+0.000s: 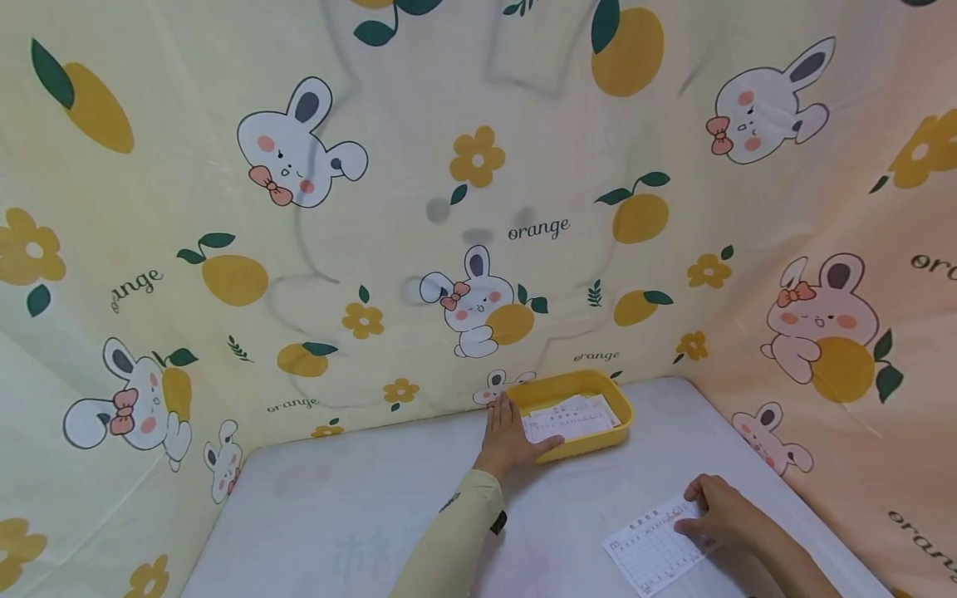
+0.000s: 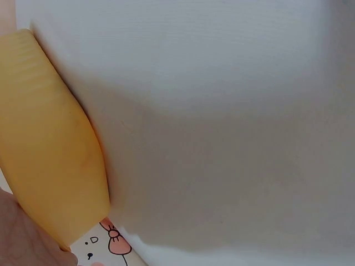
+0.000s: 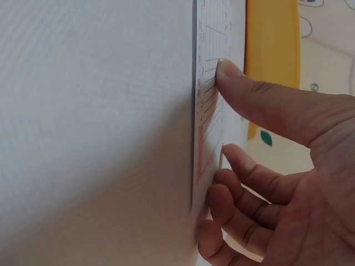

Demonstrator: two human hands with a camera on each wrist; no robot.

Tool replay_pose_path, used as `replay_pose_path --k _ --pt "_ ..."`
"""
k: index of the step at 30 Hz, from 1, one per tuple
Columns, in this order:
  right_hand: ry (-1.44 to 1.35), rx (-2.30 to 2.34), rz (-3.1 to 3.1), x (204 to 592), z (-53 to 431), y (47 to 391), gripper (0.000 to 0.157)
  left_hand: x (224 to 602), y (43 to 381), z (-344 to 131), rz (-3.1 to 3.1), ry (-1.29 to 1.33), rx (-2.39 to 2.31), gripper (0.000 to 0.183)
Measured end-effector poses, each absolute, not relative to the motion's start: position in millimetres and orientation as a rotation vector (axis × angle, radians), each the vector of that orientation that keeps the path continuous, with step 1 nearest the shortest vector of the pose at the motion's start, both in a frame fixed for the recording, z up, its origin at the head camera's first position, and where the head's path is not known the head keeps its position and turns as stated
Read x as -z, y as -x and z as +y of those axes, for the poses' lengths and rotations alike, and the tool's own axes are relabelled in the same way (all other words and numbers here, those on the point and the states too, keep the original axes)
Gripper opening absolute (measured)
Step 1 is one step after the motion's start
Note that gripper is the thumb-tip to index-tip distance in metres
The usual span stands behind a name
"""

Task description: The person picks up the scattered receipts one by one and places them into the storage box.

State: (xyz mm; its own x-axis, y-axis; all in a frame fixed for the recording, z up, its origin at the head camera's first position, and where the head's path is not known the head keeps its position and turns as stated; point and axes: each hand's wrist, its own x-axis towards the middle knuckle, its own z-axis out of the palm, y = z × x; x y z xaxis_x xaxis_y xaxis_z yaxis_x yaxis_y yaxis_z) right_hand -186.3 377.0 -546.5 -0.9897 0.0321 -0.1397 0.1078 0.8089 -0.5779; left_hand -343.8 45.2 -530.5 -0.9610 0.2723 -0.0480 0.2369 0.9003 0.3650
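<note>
A printed paper slip (image 1: 650, 552) with a ruled grid lies at the front right of the white table. My right hand (image 1: 721, 515) is at its upper right end, thumb on the printed face and curled fingers at its edge, as the right wrist view shows up close on the slip (image 3: 211, 94). My left hand (image 1: 508, 436) rests against the left end of a yellow tray (image 1: 583, 448), fingers straight along that end and thumb across the front rim. Inside the tray lie several similar printed slips (image 1: 571, 418). In the left wrist view the tray wall (image 2: 55, 138) shows beside part of the hand.
The white table (image 1: 336, 515) runs up to a fabric backdrop (image 1: 389, 249) printed with rabbits, oranges and flowers. The tray stands close to this backdrop at the back. Another fabric side (image 1: 822, 208) borders the table on the right.
</note>
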Motion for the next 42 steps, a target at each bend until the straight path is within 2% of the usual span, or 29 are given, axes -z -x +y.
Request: replay_pose_path --k 22,35,42 --pt "-0.055 0.869 2.904 548 370 189 0.04 529 344 44 2.979 -0.395 -0.574 0.131" --pt "0.156 1.119 2.863 543 374 188 0.034 530 344 44 2.942 -0.411 -0.598 0.13" --pt "0.089 1.162 2.958 533 372 194 0.026 531 343 43 2.946 -0.408 -0.6 0.131"
